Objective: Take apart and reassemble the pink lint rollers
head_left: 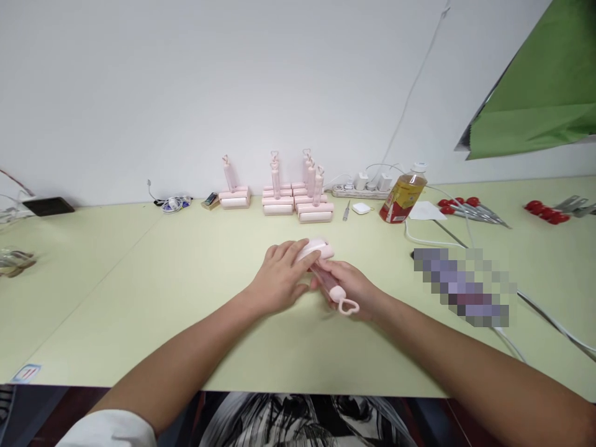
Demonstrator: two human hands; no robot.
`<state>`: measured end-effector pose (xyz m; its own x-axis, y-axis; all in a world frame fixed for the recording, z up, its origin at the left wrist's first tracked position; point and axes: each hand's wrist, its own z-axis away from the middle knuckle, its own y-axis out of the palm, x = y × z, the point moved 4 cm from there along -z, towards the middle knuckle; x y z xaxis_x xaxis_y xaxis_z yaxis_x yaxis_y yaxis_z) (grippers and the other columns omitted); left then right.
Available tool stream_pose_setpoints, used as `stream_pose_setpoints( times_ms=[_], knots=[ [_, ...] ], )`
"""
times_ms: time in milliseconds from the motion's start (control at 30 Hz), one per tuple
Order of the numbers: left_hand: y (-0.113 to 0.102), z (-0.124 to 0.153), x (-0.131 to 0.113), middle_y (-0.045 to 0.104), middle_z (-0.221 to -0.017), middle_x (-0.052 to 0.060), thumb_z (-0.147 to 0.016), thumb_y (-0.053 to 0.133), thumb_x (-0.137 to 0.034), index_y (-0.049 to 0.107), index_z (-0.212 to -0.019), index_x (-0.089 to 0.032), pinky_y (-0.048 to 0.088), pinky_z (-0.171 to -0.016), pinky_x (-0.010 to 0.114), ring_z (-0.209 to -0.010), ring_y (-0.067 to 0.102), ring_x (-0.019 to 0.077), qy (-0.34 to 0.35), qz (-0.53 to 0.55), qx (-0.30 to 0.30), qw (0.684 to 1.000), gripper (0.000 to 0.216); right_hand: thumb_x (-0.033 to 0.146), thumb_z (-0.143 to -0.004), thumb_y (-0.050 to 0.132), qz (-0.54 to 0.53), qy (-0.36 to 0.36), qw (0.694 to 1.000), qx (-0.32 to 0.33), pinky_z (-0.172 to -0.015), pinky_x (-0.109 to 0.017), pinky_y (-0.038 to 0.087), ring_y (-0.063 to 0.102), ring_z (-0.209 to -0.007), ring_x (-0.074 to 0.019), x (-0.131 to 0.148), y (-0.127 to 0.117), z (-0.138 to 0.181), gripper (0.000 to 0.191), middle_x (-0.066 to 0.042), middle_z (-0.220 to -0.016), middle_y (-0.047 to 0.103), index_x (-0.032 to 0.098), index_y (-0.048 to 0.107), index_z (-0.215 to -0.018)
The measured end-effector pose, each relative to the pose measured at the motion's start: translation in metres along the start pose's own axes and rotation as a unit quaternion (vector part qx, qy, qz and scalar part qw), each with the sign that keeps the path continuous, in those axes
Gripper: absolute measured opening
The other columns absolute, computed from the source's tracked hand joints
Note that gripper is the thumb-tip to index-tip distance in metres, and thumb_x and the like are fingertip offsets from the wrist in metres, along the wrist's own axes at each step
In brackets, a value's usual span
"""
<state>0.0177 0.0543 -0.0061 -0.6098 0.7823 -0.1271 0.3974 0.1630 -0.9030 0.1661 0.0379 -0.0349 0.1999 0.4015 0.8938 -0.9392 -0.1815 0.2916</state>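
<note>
A pink lint roller [321, 249] with a heart-shaped loop at its handle end lies low over the pale green table [186, 292], held between both hands. My left hand [279, 276] curls over the roller's head. My right hand [356, 287] is closed round the handle, with the heart loop sticking out toward me.
Several more pink rollers [298, 202] stand in stacks by the back wall. A bottle of yellow liquid [403, 194], a power strip [361, 186], a screwdriver [346, 211], red-handled tools [465, 208] and cables [549, 320] lie right. A dark device [48, 205] sits far left.
</note>
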Motion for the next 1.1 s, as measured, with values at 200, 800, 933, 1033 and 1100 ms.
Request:
stream_pose_setpoints(
  times_ms=[200, 800, 933, 1033, 1100],
  knots=[
    [0.013, -0.008, 0.025, 0.056, -0.13, 0.012, -0.085, 0.052, -0.021, 0.04, -0.141, -0.023, 0.039, -0.095, 0.044, -0.114, 0.052, 0.0299, -0.063, 0.074, 0.02, 0.995, 0.057, 0.04, -0.088, 0.057, -0.004, -0.016, 0.996, 0.083, -0.039, -0.022, 0.047, 0.051, -0.043, -0.0087, -0.008, 0.004, -0.003, 0.026, -0.002, -0.07, 0.065, 0.015, 0.061, -0.085],
    [0.015, -0.081, 0.174, 0.054, -0.126, 0.015, -0.084, 0.052, -0.029, 0.055, -0.128, -0.02, 0.036, -0.096, 0.05, -0.117, 0.046, 0.037, -0.173, -0.063, 0.077, 0.98, 0.046, 0.032, -0.083, 0.062, 0.107, 0.014, 0.992, 0.062, -0.045, -0.022, 0.049, 0.056, -0.057, -0.0094, -0.017, 0.002, -0.006, 0.026, -0.003, -0.082, 0.064, 0.017, 0.063, -0.105],
    [0.017, -0.087, 0.179, 0.052, -0.126, 0.014, -0.081, 0.059, -0.034, 0.056, -0.128, -0.021, 0.034, -0.1, 0.051, -0.12, 0.043, 0.0367, -0.171, -0.073, 0.044, 0.982, 0.049, 0.032, -0.084, 0.061, 0.116, 0.013, 0.991, 0.07, -0.047, -0.022, 0.05, 0.056, -0.06, -0.0099, -0.018, 0.002, -0.006, 0.027, -0.004, -0.085, 0.064, 0.017, 0.062, -0.106],
    [0.01, -0.087, 0.186, 0.051, -0.126, 0.014, -0.078, 0.064, -0.042, 0.054, -0.127, -0.02, 0.034, -0.102, 0.047, -0.12, 0.044, 0.0342, -0.174, -0.048, 0.001, 0.984, 0.055, 0.033, -0.084, 0.061, 0.119, 0.01, 0.99, 0.075, -0.049, -0.022, 0.051, 0.057, -0.061, -0.0099, -0.02, 0.001, -0.006, 0.027, -0.004, -0.087, 0.064, 0.017, 0.062, -0.107],
    [-0.001, -0.084, 0.199, 0.052, -0.123, 0.014, -0.083, 0.057, -0.043, 0.055, -0.12, -0.018, 0.034, -0.102, 0.045, -0.118, 0.045, 0.0316, -0.221, -0.038, -0.074, 0.972, 0.044, 0.034, -0.084, 0.061, 0.121, 0.008, 0.99, 0.076, -0.049, -0.022, 0.051, 0.057, -0.061, -0.0099, -0.021, 0.0, -0.006, 0.028, -0.004, -0.087, 0.064, 0.018, 0.063, -0.107]
  ],
)
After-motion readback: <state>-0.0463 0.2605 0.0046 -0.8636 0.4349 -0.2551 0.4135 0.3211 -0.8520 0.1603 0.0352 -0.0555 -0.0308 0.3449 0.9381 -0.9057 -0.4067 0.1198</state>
